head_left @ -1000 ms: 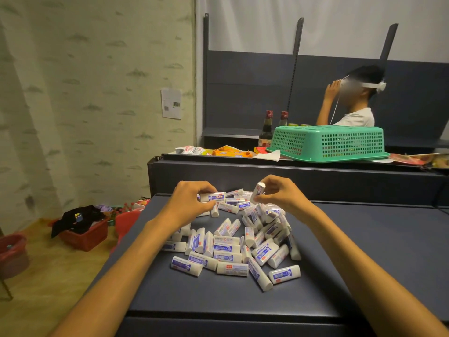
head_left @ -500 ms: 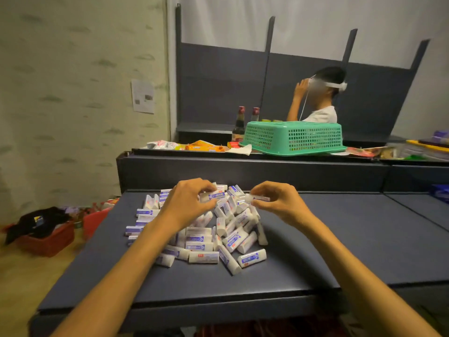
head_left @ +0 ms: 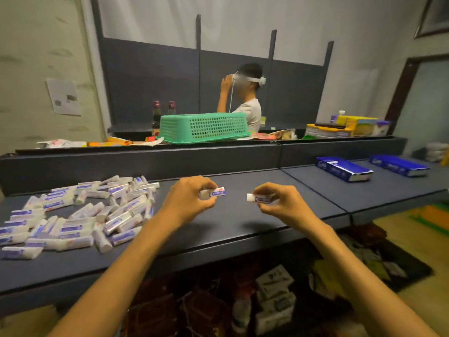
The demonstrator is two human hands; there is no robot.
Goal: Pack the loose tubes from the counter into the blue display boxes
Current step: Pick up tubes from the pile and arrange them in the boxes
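now, with your left hand (head_left: 188, 203) and right hand (head_left: 283, 203) each pinching one tube, carry both level to the nearer blue box (head_left: 343, 169).

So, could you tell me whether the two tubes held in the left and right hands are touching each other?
Apart. The head view shows bare dark counter between the left hand's tube and the right hand's tube; the left hand and right hand each pinch their own.

Tube pile (head_left: 80, 215) cut off at left edge.

Two blue display boxes (head_left: 344, 169) — two held tubes (head_left: 213, 192) — pile (head_left: 80, 215) uncountable — one green basket (head_left: 204, 127).
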